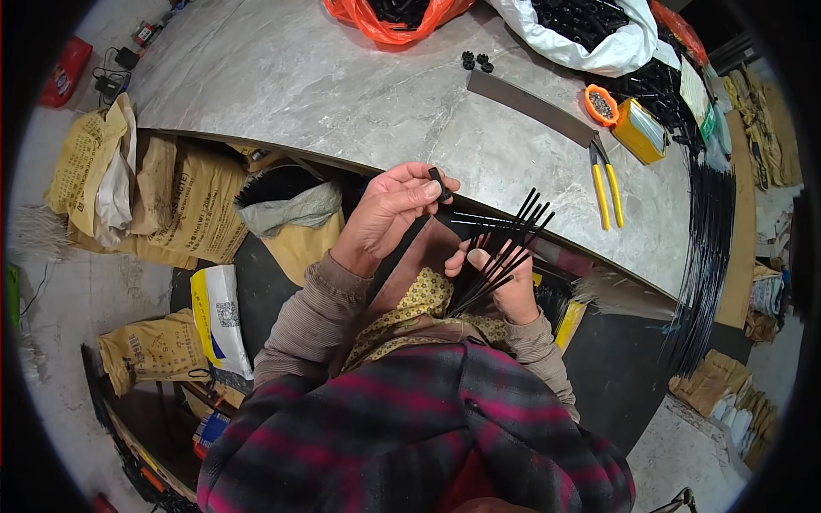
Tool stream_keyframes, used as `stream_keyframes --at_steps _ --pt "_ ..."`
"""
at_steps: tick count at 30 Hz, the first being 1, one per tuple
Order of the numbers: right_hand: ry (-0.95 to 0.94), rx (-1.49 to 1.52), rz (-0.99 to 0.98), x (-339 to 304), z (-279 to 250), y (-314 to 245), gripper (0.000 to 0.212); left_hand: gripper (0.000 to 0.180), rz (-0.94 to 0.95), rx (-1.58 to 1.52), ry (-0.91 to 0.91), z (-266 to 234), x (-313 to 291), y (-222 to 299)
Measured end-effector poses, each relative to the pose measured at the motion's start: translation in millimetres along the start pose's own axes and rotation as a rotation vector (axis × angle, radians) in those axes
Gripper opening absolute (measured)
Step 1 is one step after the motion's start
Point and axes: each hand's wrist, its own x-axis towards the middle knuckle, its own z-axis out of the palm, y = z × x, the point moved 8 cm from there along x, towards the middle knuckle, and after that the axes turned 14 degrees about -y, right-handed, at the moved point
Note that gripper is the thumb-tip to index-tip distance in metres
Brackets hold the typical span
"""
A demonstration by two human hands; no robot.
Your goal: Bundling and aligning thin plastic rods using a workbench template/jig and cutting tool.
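Observation:
Between the thumb and fingers of my left hand (pixel 385 209), just off the table's front edge, is a short black tube-like piece (pixel 439 183). My right hand (pixel 516 291) is closed around a loose bundle of thin black rods (pixel 519 224). The rods fan out above the fist, and their lower ends point down toward my lap. One or two rods lean left, with their tips close to my left fingers; whether any touches the black piece, I cannot tell. A patterned yellow cloth (pixel 425 295) covers my lap beneath both hands.
On the grey marbled table (pixel 282 77) lie yellow-handled pliers (pixel 605 192), a flat metal strip (pixel 530 104), an orange dish (pixel 590 101) and a yellow box (pixel 633 137). Red (pixel 363 21) and white (pixel 629 51) bags hold black parts. Long black strands (pixel 710 248) hang off the right edge.

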Motion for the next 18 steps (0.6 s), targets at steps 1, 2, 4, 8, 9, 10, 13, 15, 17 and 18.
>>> stream_keyframes --at_steps 1,2,4,8,9,10,13,15,17,18 --pt "-0.001 -0.004 -0.002 0 0 0 0.020 0.025 0.002 -0.001 0.001 -1 1 1" --pt "-0.003 -0.005 -0.001 0 0 1 0.020 0.024 -0.015 -0.004 -0.007 0 1 1" --pt "0.003 -0.002 0.006 1 0 2 0.020 0.024 -0.029 -0.009 -0.013 1 3 3" --pt "0.001 -0.031 0.010 1 0 0 0.020 0.028 -0.096 0.041 -0.007 11 6 5" --pt "0.009 -0.028 0.017 1 -1 0 0.020 0.030 -0.112 0.058 0.002 15 7 6" --pt "0.015 -0.025 0.024 1 -1 1 0.020 0.030 -0.109 0.056 0.004 16 7 8" --pt "0.004 -0.028 0.015 2 -1 2 0.021 0.034 -0.154 0.102 -0.033 18 9 7" --pt "0.005 -0.025 0.020 3 -1 4 0.020 0.035 -0.169 0.139 -0.087 16 11 5" --pt "0.009 -0.024 0.024 3 -4 6 0.020 0.034 -0.180 0.149 -0.092 14 14 3" --pt "-0.011 -0.011 0.025 3 -4 8 0.022 0.034 -0.191 0.163 -0.097 13 15 2"
